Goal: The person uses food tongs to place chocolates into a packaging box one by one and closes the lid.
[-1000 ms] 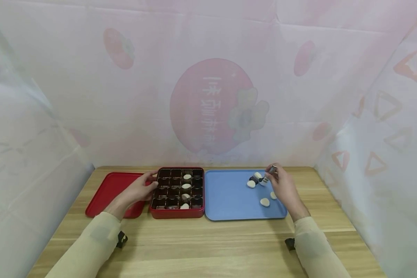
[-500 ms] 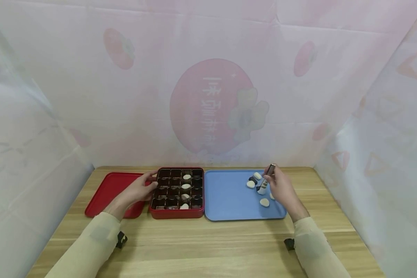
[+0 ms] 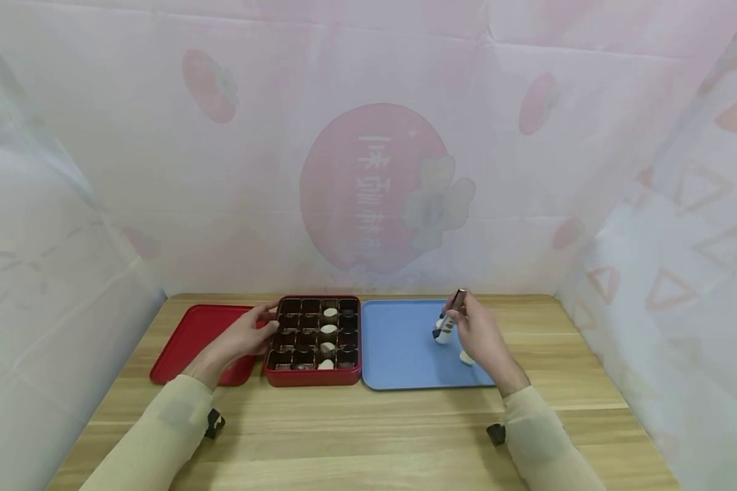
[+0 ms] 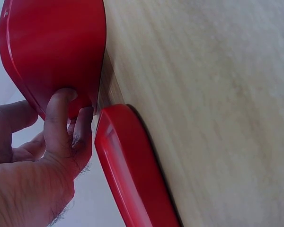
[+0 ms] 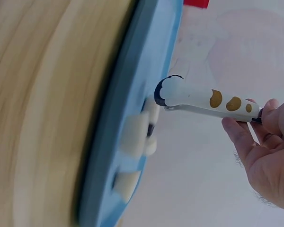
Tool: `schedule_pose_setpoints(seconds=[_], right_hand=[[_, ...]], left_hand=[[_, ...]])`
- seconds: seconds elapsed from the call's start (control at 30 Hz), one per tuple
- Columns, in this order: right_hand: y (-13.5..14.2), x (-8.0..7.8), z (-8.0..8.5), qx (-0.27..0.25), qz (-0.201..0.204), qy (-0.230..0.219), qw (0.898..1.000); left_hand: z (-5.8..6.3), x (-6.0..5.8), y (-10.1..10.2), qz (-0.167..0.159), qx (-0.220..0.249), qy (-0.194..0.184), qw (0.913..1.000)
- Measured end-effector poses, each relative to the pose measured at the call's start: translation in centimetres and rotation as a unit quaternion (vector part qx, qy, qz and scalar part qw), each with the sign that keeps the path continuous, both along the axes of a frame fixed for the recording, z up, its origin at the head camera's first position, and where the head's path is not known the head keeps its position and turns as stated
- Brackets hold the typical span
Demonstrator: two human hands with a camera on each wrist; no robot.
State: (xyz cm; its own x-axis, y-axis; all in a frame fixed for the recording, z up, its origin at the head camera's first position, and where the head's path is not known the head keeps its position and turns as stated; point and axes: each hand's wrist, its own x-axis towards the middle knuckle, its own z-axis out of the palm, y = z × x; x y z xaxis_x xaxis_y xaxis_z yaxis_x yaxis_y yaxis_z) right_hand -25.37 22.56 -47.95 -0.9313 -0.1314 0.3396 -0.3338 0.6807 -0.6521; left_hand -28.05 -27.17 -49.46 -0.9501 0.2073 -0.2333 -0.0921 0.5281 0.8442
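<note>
My right hand [image 3: 480,334] holds small tongs [image 5: 206,101] with a pale, brown-spotted arm and a rounded tip, above the blue tray [image 3: 399,354]. A dark piece [image 3: 436,333] shows at the tongs' tip; in the right wrist view the tip covers most of it. On the tray lie several white pieces [image 5: 134,134], partly hidden by hand and tongs in the head view. With its fingers and thumb, my left hand [image 3: 243,339] touches the left side of a red box [image 3: 313,378]. Several compartments of the box's dark insert hold white pieces [image 3: 328,329] in one column.
A red lid [image 3: 203,337] lies flat to the left of the box, partly under my left forearm. The tray stands against the box's right side. Bare wooden table [image 3: 344,436] runs along the front, and printed cloth walls [image 3: 233,204] enclose the back and sides.
My right hand and the tongs have moved left over the tray, the dark piece travelling with the tip. The left hand and the box have stayed in place.
</note>
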Motion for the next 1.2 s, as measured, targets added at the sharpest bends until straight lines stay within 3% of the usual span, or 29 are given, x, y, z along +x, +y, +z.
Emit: schedule_pose_setpoints(seconds=[0.3, 0.63, 0.93, 1.2], right_hand=[[-3.6, 0.7, 0.9, 0.001, 0.025, 0.025, 0.999], [-8.0, 1.2, 3.0, -0.021, 0.067, -0.001, 0.997], [-11.8, 0.9, 4.1, -0.029, 0.09, 0.01, 0.995], [-14.7, 0.5, 4.4, -0.042, 0.103, -0.013, 0.994]], left_hand=[[-0.1, 0.0, 0.0, 0.006, -0.001, -0.003, 1.0], [0.1, 0.1, 0.1, 0.005, 0.001, -0.006, 1.0], [-1.6, -0.9, -1.3, -0.018, 0.033, 0.008, 0.9993], [-0.1, 0.0, 0.0, 0.005, 0.008, -0.004, 0.9999]])
